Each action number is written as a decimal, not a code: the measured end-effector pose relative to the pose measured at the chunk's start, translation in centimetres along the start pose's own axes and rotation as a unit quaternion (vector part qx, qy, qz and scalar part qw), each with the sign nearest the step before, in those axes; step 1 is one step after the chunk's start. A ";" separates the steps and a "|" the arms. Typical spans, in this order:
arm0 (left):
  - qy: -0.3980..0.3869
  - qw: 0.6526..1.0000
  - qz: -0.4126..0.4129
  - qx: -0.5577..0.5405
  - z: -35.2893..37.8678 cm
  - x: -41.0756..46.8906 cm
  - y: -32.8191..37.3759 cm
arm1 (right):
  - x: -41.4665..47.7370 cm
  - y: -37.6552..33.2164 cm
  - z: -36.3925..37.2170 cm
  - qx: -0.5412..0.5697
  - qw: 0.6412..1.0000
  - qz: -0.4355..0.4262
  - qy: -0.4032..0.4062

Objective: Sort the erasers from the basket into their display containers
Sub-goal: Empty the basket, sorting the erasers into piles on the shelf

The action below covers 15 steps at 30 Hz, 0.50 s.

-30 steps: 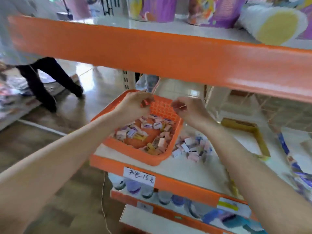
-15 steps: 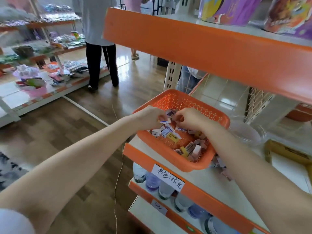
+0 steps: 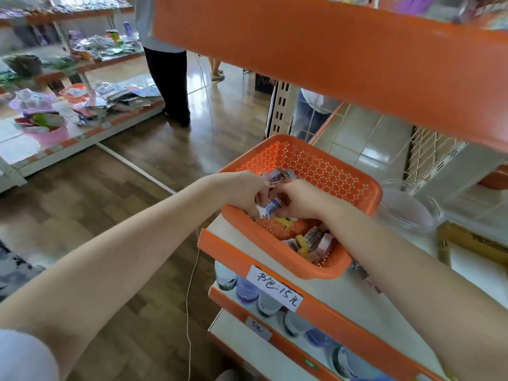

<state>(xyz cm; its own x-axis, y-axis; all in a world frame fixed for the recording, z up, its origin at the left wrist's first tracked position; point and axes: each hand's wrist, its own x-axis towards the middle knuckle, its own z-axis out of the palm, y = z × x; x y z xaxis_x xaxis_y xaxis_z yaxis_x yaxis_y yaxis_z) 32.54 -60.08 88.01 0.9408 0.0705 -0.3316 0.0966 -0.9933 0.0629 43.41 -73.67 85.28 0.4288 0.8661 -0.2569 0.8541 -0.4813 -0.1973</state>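
An orange perforated basket [image 3: 324, 166] sits at the left corner of the white shelf, with several small wrapped erasers [image 3: 316, 240] loose inside it. Both hands are down in the basket's near-left corner. My left hand [image 3: 244, 189] has its fingers curled around a few erasers. My right hand [image 3: 298, 198] pinches a blue-and-white wrapped eraser [image 3: 272, 206] between the two hands. A clear plastic bowl [image 3: 409, 207] stands just right of the basket. A yellow cardboard display box [image 3: 472, 243] lies further right, partly cut off.
An orange shelf edge [image 3: 330, 59] hangs close above the basket. A price tag [image 3: 275, 290] is stuck on the shelf front, with bottles [image 3: 247, 290] on the tier below. A person [image 3: 167, 70] stands in the aisle to the left, beside another goods shelf [image 3: 68, 105].
The camera view has swung right and down. Both hands dropped from above the basket's back rim into its near-left corner and now gather erasers together.
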 end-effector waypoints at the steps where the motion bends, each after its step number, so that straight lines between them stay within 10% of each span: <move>1: -0.008 1.000 0.010 -0.001 0.0 0.3 0.0 | 0.1 0.1 0.0 0.001 1.000 -0.005 0.005; 15: 0.099 0.989 0.020 -0.112 0.8 0.3 0.4 | 0.4 0.9 0.1 -0.011 0.999 0.029 0.013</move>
<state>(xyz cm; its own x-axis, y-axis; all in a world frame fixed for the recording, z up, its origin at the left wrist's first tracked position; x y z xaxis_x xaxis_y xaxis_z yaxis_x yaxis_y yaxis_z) 32.57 -60.52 87.24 0.9883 0.0696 -0.1360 0.1065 -0.9521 0.2866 44.35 -73.79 84.87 0.4857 0.8400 -0.2417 0.8337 -0.5283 -0.1608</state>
